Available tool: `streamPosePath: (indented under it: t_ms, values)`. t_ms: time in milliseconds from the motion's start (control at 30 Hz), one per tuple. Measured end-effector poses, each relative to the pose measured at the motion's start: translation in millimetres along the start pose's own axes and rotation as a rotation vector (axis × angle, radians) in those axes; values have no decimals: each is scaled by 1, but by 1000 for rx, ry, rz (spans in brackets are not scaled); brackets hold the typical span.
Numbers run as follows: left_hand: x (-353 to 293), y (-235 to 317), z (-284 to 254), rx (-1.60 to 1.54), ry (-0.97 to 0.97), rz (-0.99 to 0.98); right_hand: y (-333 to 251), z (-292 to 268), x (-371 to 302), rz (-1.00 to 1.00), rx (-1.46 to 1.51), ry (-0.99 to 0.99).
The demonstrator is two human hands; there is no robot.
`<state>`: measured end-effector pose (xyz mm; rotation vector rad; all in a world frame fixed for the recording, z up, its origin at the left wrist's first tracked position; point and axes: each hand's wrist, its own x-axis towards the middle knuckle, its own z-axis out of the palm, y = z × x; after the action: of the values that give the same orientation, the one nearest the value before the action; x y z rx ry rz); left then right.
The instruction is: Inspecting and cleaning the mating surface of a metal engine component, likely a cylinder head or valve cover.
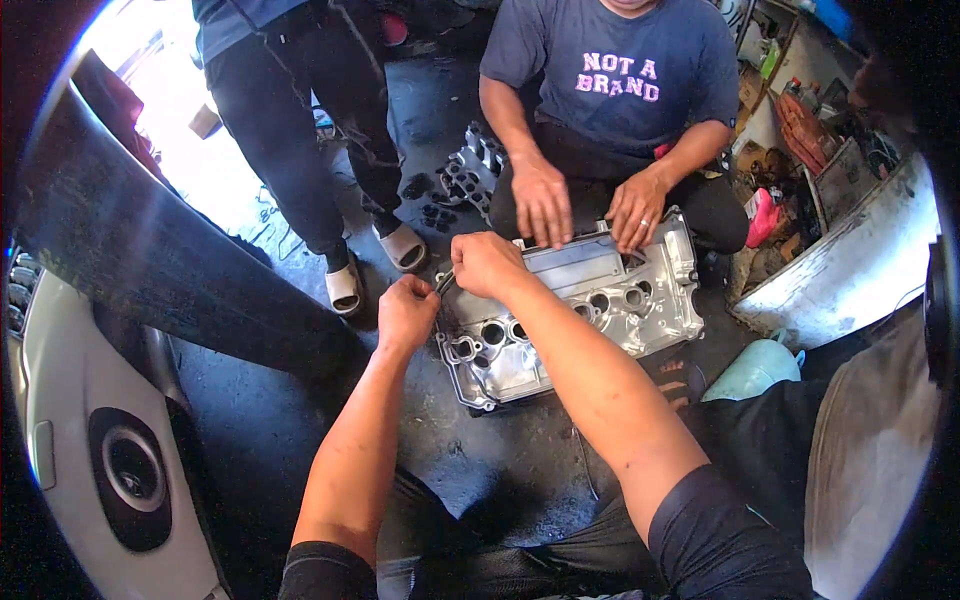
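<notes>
Left hand [405,315]: thumb and finger pinched, apparently on a thin dark strip [447,283], possibly rubber gasket. Right hand [488,266]: curled just beside it, fingertips partly hidden; whether the strip is gripped there cannot be told. Engine valve cover [630,325], bare metal, round ports exposed: placed in mid-view between the wearer and a seated co-worker, and taken as clock centre, twelve away from the wearer. Work judged unfinished: the strip is handled at the ten o'clock corner; whether any of it is seated around the rim cannot be told. The far edge is occupied by the co-worker's hands [541,200], at twelve and one, and part of the cover is masked by the wearer's right forearm. Beyond: ported metal casting [470,180], on the floor at eleven; slippers [343,288], worn by a standing person, at nine to ten; fog lamp [132,475], set in a pale bumper, at eight; cluttered bin [845,290], at three; pale green plastic container [755,370], at four.
</notes>
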<state>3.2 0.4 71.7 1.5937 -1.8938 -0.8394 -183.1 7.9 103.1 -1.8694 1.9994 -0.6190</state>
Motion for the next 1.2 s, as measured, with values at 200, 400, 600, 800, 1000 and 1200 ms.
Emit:
streamPosePath:
  t_ms: [200, 400, 600, 800, 1000, 1200]
  values:
    - [-3, 4, -3, 124, -35, 248, 4, -2, -1, -39, 49, -13]
    - [-4, 1, -3, 127, 33, 263, 1, 0, 2, -23, 42, -10]
    - [-6, 5, -10, 95, -72, 155, 2, 5, 2, -25, 29, -14]
    - [-43, 13, 10, 117, 89, 17, -5, -5, -3, 39, 15, -88]
    - [-45, -9, 19, 84, 203, 79, -8, 2, -1, 5, 43, -63]
    - [-37, -2, 15, -13, 131, -136, 0, 7, 1, -7, 50, -48]
